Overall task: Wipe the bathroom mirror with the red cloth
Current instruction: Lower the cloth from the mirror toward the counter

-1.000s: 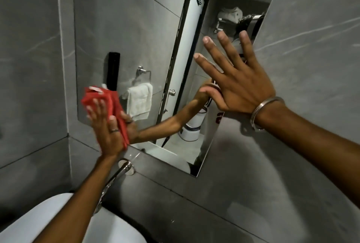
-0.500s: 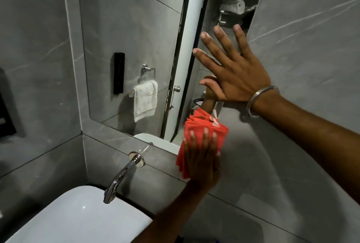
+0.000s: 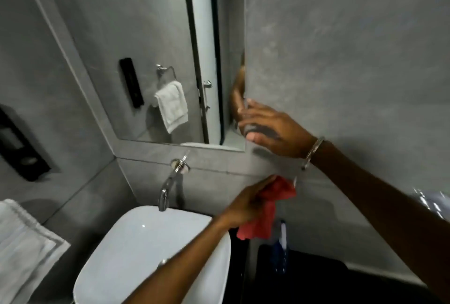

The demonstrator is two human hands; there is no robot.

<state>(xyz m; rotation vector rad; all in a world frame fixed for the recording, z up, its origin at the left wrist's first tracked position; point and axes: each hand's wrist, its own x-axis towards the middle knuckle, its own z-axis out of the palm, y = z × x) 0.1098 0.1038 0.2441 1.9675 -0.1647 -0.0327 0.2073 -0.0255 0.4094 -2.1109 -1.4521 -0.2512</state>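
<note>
The mirror point(image 3: 151, 43) is set into the grey tiled wall above the basin, reflecting a white towel on a ring and a door. My left hand point(image 3: 246, 204) grips the red cloth point(image 3: 267, 208), which hangs crumpled below the mirror's lower right corner, off the glass and in front of the wall tile. My right hand point(image 3: 272, 128), with a metal bangle on the wrist, rests with fingers spread against the wall at the mirror's right edge near the bottom corner; its reflection shows in the glass.
A white basin point(image 3: 146, 255) sits below, with a chrome wall tap point(image 3: 170, 182) above it. A folded white towel point(image 3: 22, 250) lies at lower left. A black dispenser point(image 3: 17, 143) hangs on the left wall. A blue-and-white item point(image 3: 281, 242) stands on the dark counter at right.
My left hand has dropped with the red cloth from the mirror's lower right edge to below the mirror. My right hand slid down the wall. The view tilted downward.
</note>
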